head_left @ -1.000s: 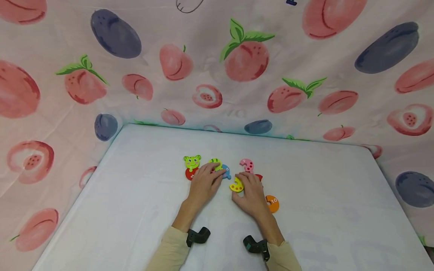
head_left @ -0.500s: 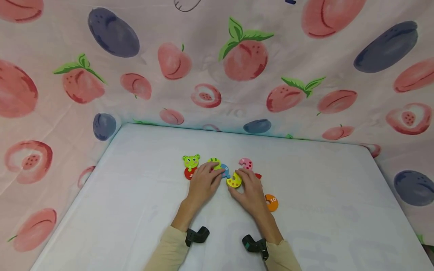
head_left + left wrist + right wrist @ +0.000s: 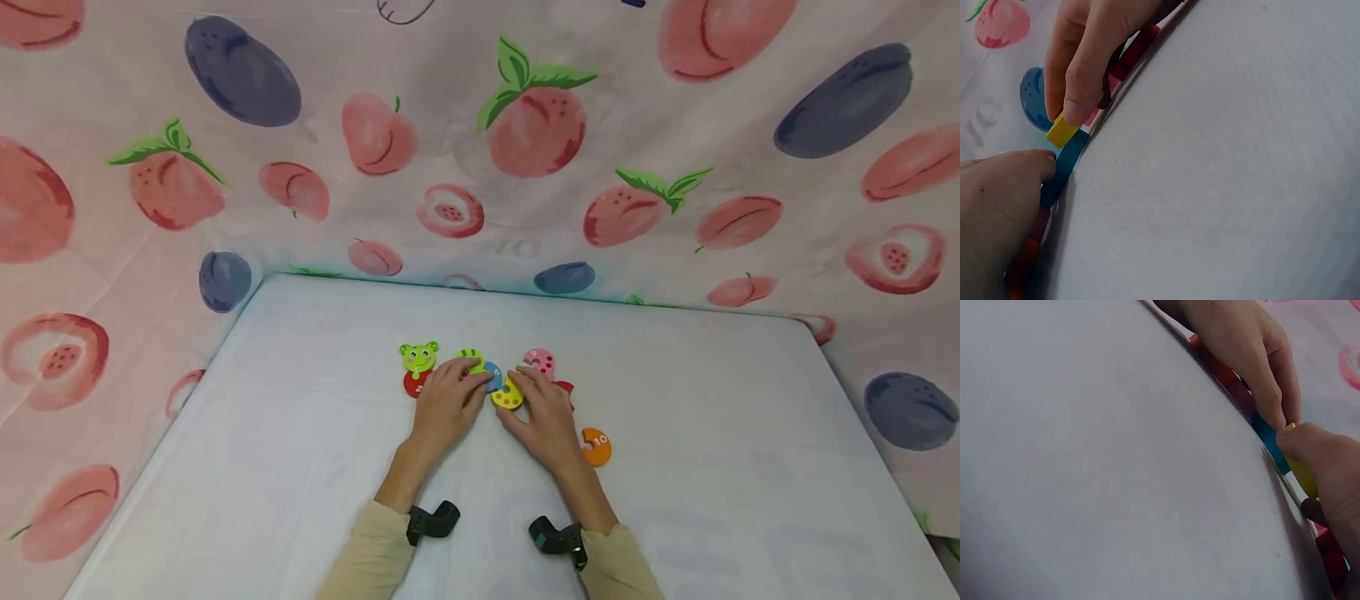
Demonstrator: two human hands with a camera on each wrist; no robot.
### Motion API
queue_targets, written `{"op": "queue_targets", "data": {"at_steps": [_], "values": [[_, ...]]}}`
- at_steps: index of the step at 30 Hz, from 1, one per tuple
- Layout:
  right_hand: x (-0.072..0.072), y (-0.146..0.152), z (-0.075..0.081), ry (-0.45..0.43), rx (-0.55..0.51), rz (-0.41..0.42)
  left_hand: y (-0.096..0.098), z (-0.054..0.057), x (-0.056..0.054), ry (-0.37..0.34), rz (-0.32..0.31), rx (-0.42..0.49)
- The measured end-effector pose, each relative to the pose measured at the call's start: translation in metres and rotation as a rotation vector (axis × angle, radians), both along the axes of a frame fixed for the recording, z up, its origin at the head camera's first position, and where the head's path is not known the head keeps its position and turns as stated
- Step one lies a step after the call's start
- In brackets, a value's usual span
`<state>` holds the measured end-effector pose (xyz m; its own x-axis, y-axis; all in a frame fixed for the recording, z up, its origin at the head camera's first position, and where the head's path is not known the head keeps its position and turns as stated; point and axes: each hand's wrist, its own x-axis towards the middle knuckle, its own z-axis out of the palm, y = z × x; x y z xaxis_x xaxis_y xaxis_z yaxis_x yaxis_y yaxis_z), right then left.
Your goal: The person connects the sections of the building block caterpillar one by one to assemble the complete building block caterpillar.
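Observation:
My right hand (image 3: 546, 417) pinches a yellow, dotted number puzzle piece (image 3: 507, 397) between thumb and fingers. In the left wrist view the yellow piece (image 3: 1062, 132) sits tilted at the end of a blue puzzle piece (image 3: 1063, 172). My left hand (image 3: 446, 400) rests its extended fingers over the joined row, its fingertips on the blue piece. Further left in that row come a green striped piece (image 3: 468, 357), a red piece marked 2 (image 3: 416, 384) and a green animal head (image 3: 417, 358). The left hand covers part of the row.
Right of the yellow piece lie a pink dotted piece (image 3: 542, 361) and a red piece (image 3: 567, 387), partly behind the right hand. An orange piece marked 10 (image 3: 597, 447) is by the right wrist. A fruit-print cloth (image 3: 450, 150) hangs behind the white table (image 3: 712, 467).
My right hand has moved left and slightly away from me, bringing the yellow piece up to the blue one. The left hand has stayed on the row.

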<state>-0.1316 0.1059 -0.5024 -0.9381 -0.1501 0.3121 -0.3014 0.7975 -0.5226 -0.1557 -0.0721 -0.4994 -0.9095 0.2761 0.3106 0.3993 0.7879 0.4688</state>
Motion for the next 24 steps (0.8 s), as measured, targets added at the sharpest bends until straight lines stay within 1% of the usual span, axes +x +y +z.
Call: {"op": "queue_targets", "data": {"at_steps": [7, 11, 15, 19, 24], "values": [[-0.0031, -0.006, -0.0021, 0.016, -0.004, 0.011, 0.0, -0.0011, 0.0002, -0.022, 0.002, -0.017], [-0.0044, -0.0069, -0.0029, 0.019, 0.0, 0.004, 0.0003, -0.0014, 0.0002, -0.014, 0.006, -0.02], [-0.005, -0.0067, -0.0027, 0.002, 0.003, -0.002, 0.0003, -0.0016, 0.0002, -0.009, 0.004, -0.014], [-0.0046, -0.0068, -0.0015, -0.026, 0.003, -0.005, -0.0001, -0.0019, -0.0002, -0.021, 0.002, -0.016], [-0.0044, -0.007, 0.0004, -0.047, 0.002, -0.005, 0.0001, -0.0016, -0.0008, -0.01, 0.005, -0.02]]}}
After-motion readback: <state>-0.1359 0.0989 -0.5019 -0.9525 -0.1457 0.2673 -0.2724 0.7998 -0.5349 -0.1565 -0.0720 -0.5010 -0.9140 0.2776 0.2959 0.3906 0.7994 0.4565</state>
